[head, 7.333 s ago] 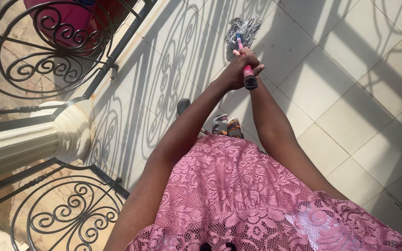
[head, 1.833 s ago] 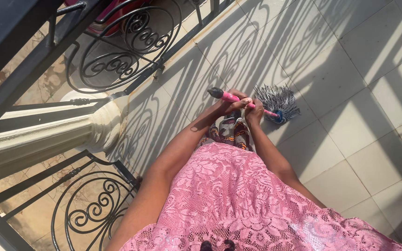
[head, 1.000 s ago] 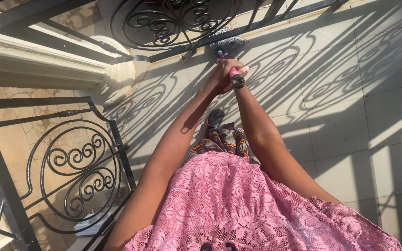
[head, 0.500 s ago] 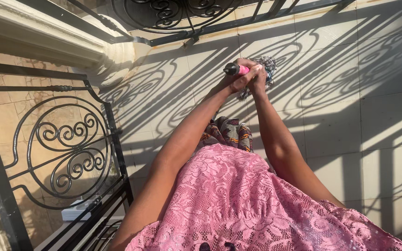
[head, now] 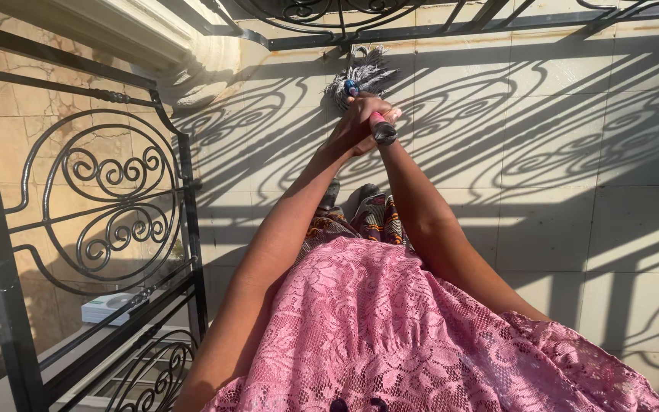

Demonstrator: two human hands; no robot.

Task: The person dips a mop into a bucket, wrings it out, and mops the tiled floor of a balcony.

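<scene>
Both hands, the left hand (head: 351,126) and the right hand (head: 379,122), are clamped together on the pink-handled broom (head: 366,76), its bristles resting on the tiled floor (head: 543,152) at the railing (head: 451,23) base; no swept debris is discernible.

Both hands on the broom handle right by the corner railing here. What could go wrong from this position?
The broom head is pushed into the corner under the iron railing, so the bristles may snag on its lower bar. The left hand and right hand grip the handle stacked close together at its very top, which likely gives weak control of the sweep. The feet stand directly behind the broom, so swept dirt could land on them.
</scene>
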